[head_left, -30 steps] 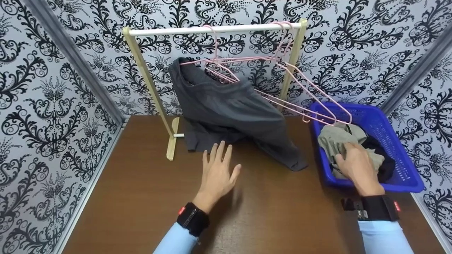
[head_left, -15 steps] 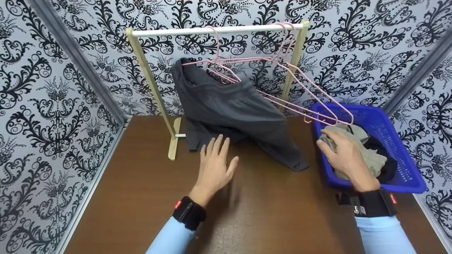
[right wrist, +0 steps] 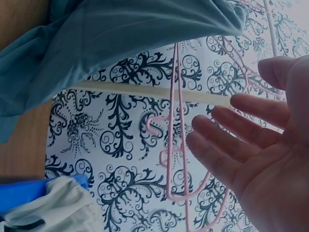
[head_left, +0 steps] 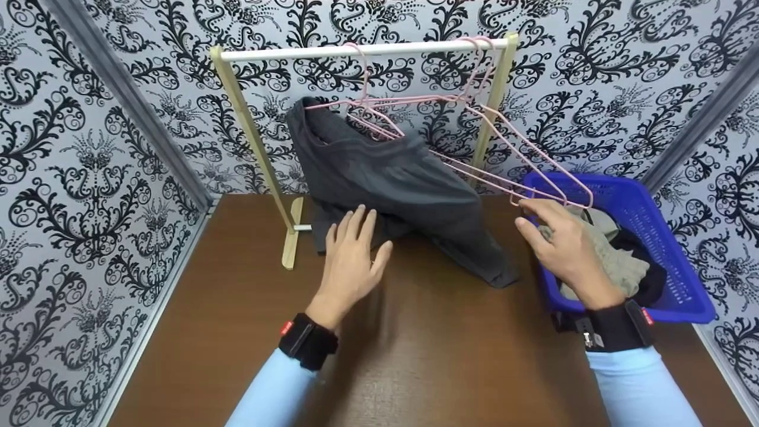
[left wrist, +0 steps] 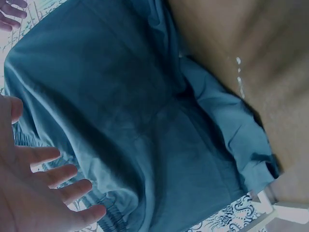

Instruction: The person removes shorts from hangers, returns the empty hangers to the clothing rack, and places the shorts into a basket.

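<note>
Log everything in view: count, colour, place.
Wooden clothes rack: 1, pale with white rod, back
Thin hangers: 3 hooks show, pink, on rod
Draped cloth garment: 1, dark grey, on a hanger
Perforated plastic basket: 1, blue, right
Crumpled light cloth: count unclear, beige-green, in basket
Crumpled dark cloth: count unclear, black, in basket
Flat table: 1, brown, beneath
Scroll-patterned walls: 3, white and black, left, back, right
Corner strips: 2, grey, between walls
Left hand: 1, bare, before grey garment
Right hand: 1, bare, near basket's left rim
Wristbands: 2, black, at wrists
Cloth sleeves: 2, light blue, behind wristbands
</note>
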Tool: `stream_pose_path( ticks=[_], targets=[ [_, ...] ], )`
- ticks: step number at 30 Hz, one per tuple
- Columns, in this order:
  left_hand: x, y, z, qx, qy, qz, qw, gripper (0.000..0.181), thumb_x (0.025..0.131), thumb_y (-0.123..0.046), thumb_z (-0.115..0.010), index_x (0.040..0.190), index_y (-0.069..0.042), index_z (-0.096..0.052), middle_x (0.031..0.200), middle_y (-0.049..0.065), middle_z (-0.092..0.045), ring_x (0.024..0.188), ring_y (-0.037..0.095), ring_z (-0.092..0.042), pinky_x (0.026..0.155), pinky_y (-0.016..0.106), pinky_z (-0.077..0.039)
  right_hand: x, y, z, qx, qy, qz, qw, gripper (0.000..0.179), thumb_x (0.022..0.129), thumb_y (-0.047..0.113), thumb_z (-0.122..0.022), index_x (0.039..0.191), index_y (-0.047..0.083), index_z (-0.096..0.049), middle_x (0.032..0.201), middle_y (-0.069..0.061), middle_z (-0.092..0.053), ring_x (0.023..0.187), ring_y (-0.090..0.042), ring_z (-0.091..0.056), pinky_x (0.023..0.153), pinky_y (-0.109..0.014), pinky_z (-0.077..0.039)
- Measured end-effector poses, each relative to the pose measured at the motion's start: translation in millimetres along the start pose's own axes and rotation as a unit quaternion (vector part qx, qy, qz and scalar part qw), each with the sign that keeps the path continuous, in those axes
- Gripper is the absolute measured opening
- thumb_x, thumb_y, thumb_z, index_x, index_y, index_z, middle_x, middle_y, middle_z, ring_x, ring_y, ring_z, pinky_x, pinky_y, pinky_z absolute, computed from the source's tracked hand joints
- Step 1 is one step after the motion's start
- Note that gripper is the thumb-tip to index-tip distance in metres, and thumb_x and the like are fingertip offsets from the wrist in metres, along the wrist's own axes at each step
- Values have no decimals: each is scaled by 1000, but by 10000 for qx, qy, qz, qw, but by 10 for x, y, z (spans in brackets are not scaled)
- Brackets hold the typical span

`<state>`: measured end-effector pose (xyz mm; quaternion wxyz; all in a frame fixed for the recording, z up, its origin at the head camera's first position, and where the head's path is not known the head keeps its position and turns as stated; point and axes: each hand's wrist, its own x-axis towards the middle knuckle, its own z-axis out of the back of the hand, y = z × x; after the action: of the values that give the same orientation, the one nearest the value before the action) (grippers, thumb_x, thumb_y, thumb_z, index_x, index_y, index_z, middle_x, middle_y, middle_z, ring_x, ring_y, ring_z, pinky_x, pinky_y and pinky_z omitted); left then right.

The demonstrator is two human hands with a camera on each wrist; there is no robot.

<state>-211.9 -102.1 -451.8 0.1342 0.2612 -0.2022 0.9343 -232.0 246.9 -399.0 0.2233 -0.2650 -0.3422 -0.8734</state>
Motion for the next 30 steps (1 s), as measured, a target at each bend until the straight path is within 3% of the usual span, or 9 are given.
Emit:
stream_pose_path(
  ticks=[2,7,21,30],
  targets=[
    [35,13,22,6,-99,-55,9999,61,104,-42,-53,150,-2,-51,155,21,-47,141,44,-44,114,65,-30,29,10,-21,59,-120,226,9997,32,94,4,-70,125,-4,-70,125,-20,-70,117,-40,-64,106,-11,-33],
    [122,35,102,59,-187,-90,9998,60,103,-38,-55,150,-2,-50,155,22,-47,141,43,-45,114,64,-30,106,58,-59,159,-307,593,9976,29,92,0,-70,121,-4,-72,122,-20,-71,116,-42,-64,109,-12,-33],
    [319,26,318,7,-164,-45,9999,59,105,-37,-51,152,-1,-47,158,22,-43,143,42,-42,117,61,-28,376,226,-91,431,-409,997,9932,28,94,1,-69,121,-6,-71,120,-21,-72,110,-38,-66,106,-18,-40],
    [409,32,383,-196,-305,39,9993,58,105,-35,-53,152,-1,-48,157,21,-45,143,40,-43,117,58,-29,467,297,-162,648,-577,1033,9909,27,93,0,-68,119,-6,-72,117,-21,-72,109,-40,-67,105,-24,-45]
  ],
)
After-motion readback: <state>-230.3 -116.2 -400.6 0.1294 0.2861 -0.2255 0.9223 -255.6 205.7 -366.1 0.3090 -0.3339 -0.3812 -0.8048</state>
